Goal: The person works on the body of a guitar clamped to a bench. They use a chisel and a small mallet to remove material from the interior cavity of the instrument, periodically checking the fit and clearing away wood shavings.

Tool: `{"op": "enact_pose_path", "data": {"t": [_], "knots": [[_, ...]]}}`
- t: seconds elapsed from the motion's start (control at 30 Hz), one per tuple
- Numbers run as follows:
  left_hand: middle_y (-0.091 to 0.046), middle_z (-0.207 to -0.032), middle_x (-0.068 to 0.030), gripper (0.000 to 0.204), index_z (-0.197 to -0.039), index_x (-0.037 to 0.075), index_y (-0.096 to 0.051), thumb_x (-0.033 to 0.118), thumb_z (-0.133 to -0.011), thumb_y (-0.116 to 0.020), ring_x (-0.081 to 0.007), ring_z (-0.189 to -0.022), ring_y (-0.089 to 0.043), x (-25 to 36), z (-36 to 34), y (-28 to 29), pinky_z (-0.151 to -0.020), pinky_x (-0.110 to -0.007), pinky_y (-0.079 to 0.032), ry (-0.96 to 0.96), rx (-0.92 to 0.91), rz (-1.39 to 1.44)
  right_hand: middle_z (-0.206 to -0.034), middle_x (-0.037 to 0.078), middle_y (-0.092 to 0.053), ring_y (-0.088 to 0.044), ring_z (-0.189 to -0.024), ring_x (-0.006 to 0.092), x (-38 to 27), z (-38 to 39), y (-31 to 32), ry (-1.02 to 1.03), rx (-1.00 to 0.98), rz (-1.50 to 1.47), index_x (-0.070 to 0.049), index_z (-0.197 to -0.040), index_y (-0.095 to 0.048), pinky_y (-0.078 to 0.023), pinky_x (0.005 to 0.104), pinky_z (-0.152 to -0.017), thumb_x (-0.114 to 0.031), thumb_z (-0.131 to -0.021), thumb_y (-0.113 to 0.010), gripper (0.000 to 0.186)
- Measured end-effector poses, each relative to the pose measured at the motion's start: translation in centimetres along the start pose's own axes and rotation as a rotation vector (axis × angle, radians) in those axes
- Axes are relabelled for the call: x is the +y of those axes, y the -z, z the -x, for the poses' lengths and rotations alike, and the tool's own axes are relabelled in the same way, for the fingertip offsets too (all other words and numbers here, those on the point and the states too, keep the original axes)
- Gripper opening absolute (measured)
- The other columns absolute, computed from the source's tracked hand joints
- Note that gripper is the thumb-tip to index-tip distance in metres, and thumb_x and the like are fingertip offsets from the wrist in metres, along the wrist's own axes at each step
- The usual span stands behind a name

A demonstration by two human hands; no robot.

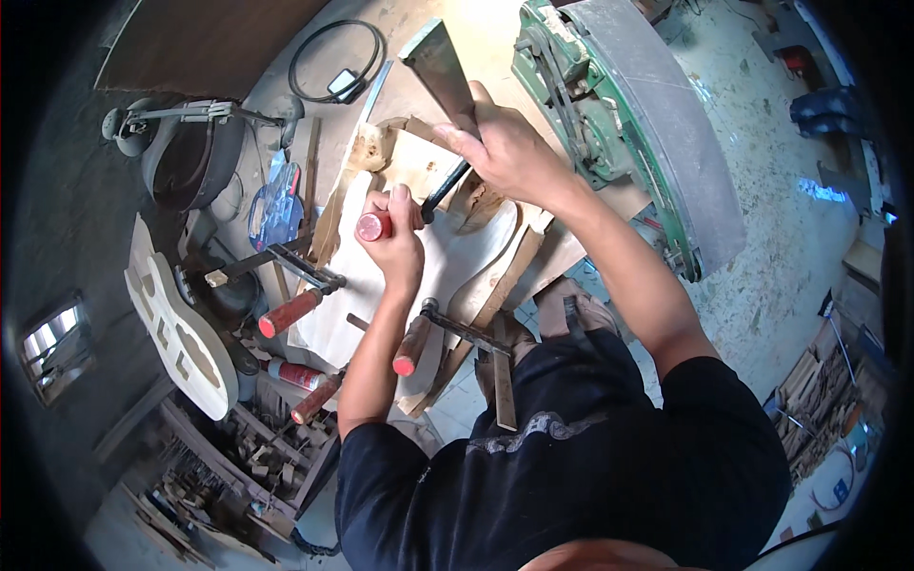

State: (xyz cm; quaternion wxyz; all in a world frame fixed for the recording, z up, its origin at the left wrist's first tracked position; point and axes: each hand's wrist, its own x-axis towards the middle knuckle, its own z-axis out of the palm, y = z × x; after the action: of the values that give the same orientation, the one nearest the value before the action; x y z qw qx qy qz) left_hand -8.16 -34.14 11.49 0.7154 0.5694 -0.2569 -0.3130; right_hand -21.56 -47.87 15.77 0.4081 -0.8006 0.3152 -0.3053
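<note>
My left hand (394, 243) is closed round the red handle (374, 225) of a bar clamp, whose dark bar (445, 187) runs up toward the right. My right hand (514, 152) grips a flat metal bar (428, 57) that points up toward the camera; whether it joins that clamp is unclear. Under both hands lies a pale, curved wooden workpiece (438, 266) with burl-figured pieces (371, 143) at its top. More red-handled clamps (290, 314) sit around its lower edge, including one (412, 347) near my left forearm.
A green machine (581, 114) with a grey belt stands at the right. Left are a guitar-shaped wooden body (176, 333), a lamp arm (200, 111), a blue tool (276, 200) and a coiled cable (333, 33). Wood offcuts lie in a crate (233, 447) below and in a pile (809, 400) at right.
</note>
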Motion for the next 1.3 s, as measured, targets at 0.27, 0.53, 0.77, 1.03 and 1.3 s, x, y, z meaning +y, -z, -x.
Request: {"op": "enact_pose_path", "data": {"t": [0.27,0.53,0.77,1.03,1.3], "knots": [[-0.053,-0.057,-0.0050,0.036,-0.058,0.005,-0.044,0.002,-0.080,-0.072,-0.0127,-0.052,-0.044,1.3,-3.7,3.7,-0.052,-0.029,-0.036,0.149,-0.612,-0.061,-0.071,0.026,-0.060,-0.062,-0.075,0.0475,-0.3,-0.3,0.3,-0.078,-0.052,0.020,0.001,-0.106,-0.043,-0.046,0.0528,-0.066,-0.031,-0.098,-0.057,0.035],[-0.052,-0.059,-0.0048,0.037,-0.061,0.006,-0.045,0.007,-0.085,-0.072,-0.0124,-0.055,-0.047,1.3,-3.5,3.4,-0.053,-0.027,-0.038,0.182,-0.559,-0.071,-0.072,0.028,-0.059,-0.062,-0.074,0.0474,0.4,-0.4,0.6,-0.022,-0.027,0.007,0.002,-0.107,-0.043,-0.047,0.0521,-0.066,-0.032,-0.099,-0.056,0.037],[-0.053,-0.058,-0.0048,0.031,-0.067,0.007,-0.046,0.008,-0.089,-0.068,-0.0110,-0.053,-0.047,1.7,-1.4,0.9,-0.051,-0.026,-0.038,0.110,-0.090,0.023,-0.075,0.028,-0.057,-0.058,-0.077,0.0482,0.5,-0.6,1.1,-0.030,-0.118,-0.053,0.007,-0.108,-0.050,-0.045,0.0475,-0.070,-0.037,-0.098,-0.057,0.045],[-0.046,-0.054,-0.0050,0.030,-0.060,0.004,-0.044,0.000,-0.078,-0.067,-0.0159,-0.050,-0.040,2.3,-4.4,3.5,-0.053,-0.033,-0.036,0.154,-0.635,0.058,-0.072,0.026,-0.061,-0.064,-0.080,0.0457,1.3,-0.5,0.6,0.062,-0.112,-0.067,0.005,-0.102,-0.047,-0.049,0.0518,-0.073,-0.028,-0.098,-0.057,0.034],[-0.044,-0.055,-0.0044,0.033,-0.061,0.006,-0.041,0.001,-0.080,-0.067,-0.0155,-0.052,-0.040,3.1,-4.2,2.8,-0.055,-0.033,-0.036,0.211,-0.764,0.026,-0.108,0.019,-0.060,-0.064,-0.101,0.0336,3.6,2.0,1.5,-0.094,-0.031,-0.063,0.000,-0.108,-0.058,-0.049,0.0446,-0.088,-0.034,-0.093,-0.066,0.038]]}}
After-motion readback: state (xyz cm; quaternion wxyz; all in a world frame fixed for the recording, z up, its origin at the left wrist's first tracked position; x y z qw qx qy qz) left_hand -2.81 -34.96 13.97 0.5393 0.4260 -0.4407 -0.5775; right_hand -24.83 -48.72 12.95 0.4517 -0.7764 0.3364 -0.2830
